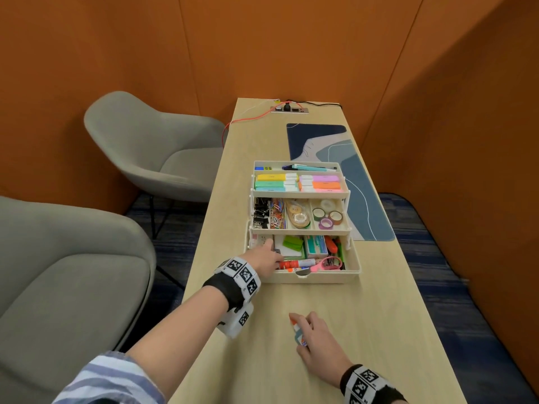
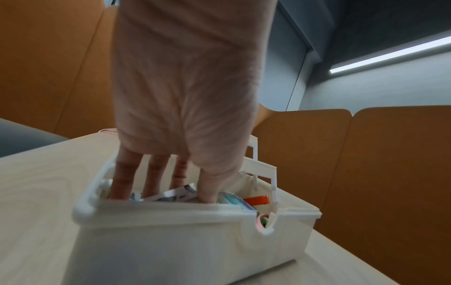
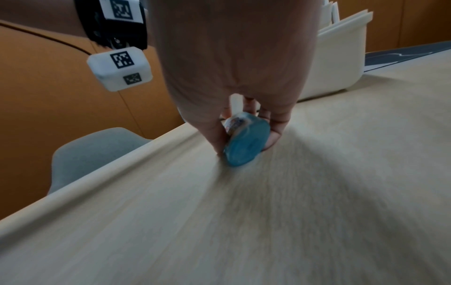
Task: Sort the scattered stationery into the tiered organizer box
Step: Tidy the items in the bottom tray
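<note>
While the left hand (image 1: 264,259) reaches into the organizer box (image 1: 354,265), the right hand (image 1: 316,335) takes a glue bottle (image 1: 298,330) off the counter (image 1: 379,316).

Left fingers (image 2: 124,173) stand straight down in the crowded bottom tier, apparently pressing its contents aside. Further right, thumb and fingers pinch the blue-based bottle, lying on the counter near the box. Risk, as I judge it: the bottle could slip from so light a pinch, or snag on the packed tier.
</note>
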### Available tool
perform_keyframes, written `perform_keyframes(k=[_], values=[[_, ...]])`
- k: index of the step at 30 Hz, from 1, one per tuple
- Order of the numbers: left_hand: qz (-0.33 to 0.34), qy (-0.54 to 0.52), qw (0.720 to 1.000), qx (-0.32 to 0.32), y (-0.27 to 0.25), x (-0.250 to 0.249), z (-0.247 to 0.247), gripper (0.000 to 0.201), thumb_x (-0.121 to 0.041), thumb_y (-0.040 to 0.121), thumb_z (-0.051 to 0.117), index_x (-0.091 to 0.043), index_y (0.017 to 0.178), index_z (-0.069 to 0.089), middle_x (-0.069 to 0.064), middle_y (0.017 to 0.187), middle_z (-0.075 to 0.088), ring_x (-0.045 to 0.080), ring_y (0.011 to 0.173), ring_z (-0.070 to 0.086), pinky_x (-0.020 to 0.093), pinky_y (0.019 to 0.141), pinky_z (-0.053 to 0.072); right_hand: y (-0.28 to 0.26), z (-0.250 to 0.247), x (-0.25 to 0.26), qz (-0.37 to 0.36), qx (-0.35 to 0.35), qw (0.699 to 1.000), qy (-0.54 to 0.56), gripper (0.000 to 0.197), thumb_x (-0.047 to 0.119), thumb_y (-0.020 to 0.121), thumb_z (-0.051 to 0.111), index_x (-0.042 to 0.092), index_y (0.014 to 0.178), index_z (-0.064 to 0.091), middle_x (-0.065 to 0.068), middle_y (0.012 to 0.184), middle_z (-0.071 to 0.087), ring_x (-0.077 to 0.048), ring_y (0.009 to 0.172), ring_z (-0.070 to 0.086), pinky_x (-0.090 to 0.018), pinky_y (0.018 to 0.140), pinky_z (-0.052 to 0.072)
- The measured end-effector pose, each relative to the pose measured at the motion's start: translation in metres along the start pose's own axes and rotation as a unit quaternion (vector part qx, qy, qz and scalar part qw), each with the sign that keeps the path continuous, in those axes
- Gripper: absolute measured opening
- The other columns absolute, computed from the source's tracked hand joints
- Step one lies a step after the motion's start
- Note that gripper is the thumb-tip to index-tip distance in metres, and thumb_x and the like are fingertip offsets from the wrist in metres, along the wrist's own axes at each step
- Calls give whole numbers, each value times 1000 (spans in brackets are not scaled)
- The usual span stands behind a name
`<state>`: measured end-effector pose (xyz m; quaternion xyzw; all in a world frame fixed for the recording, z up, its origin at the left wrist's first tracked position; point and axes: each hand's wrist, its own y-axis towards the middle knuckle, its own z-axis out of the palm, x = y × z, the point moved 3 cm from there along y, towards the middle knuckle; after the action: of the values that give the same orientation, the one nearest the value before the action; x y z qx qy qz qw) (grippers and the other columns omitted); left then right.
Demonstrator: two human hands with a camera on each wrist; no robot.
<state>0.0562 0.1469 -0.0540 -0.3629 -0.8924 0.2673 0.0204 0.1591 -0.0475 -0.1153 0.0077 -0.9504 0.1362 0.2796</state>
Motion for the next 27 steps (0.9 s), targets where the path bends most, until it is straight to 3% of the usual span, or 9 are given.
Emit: perform_keyframes(k=[2, 4, 8, 11, 14, 17, 20, 23, 27], values=[[-25, 25, 999, -7, 3, -4, 5, 36, -28, 101, 33, -22, 131, 53, 11, 122, 38, 31, 120, 39, 47, 100, 39, 1, -1, 0, 5, 4, 1000, 4, 62, 15, 87, 50, 31, 142, 26, 3, 114, 36, -14, 109, 40, -18, 91, 38], [-53, 8, 997, -49, 5, -7, 8, 32, -25, 100, 39, -19, 126, 56, 10, 119, 44, 30, 117, 46, 44, 94, 42, 1, -2, -1, 19, 10, 1000, 7, 65, 14, 85, 51, 31, 142, 24, 3, 110, 34, -14, 107, 42, -19, 90, 38], [-134, -123, 967, -178, 3, -3, 5, 42, -36, 85, 68, -11, 115, 52, 7, 112, 56, 28, 105, 57, 39, 87, 49, 2, -5, -6, 80, 45, 995, 44, 76, 10, 81, 55, 27, 145, 18, 0, 112, 34, -18, 101, 48, -22, 90, 41], [-178, -159, 953, -184, 0, 2, 7, 47, -43, 77, 74, -12, 104, 51, 7, 104, 59, 27, 98, 59, 37, 81, 50, 1, -16, -8, 129, 79, 984, 93, 52, 15, 78, 61, 24, 126, 40, -4, 110, 39, -17, 91, 49, -21, 81, 44], [-168, -107, 961, -194, -4, -2, 6, 20, -20, 89, 61, -10, 103, 52, 10, 106, 62, 29, 97, 60, 36, 77, 49, 0, -35, -9, 144, 73, 971, 175, 25, 20, 77, 70, 20, 95, 52, -4, 97, 52, -13, 79, 52, -15, 66, 43], [-127, -35, 968, -214, -8, -2, 8, 27, 4, 87, 48, -7, 111, 52, 11, 113, 56, 29, 102, 57, 35, 79, 47, 0, -58, -9, 155, 20, 941, 299, 18, 21, 82, 70, 11, 93, 61, -3, 87, 61, -10, 75, 58, -22, 73, 50], [-70, 24, 973, -217, -10, 5, 12, 24, -5, 94, 46, -6, 117, 54, 11, 117, 55, 26, 111, 50, 33, 91, 43, 2, -79, -4, 159, -7, 928, 337, 20, 27, 87, 64, 8, 94, 63, -6, 82, 59, -11, 73, 60, -22, 63, 49], [-38, 35, 981, -186, -14, 8, 14, 34, -25, 102, 34, -4, 110, 60, 12, 108, 61, 27, 104, 55, 36, 89, 46, 10, -102, 4, 166, -67, 911, 372, 21, 29, 88, 64, 8, 88, 60, -3, 74, 56, -4, 58, 53, -14, 49, 40], [-36, 4, 981, -188, -18, 9, 13, 29, -18, 99, 37, -4, 102, 62, 13, 101, 63, 28, 95, 59, 37, 80, 51, 47, -124, 6, 215, -176, 813, 512, 20, 25, 89, 63, 7, 97, 58, -8, 83, 66, -7, 52, 51, -14, 39, 38]])
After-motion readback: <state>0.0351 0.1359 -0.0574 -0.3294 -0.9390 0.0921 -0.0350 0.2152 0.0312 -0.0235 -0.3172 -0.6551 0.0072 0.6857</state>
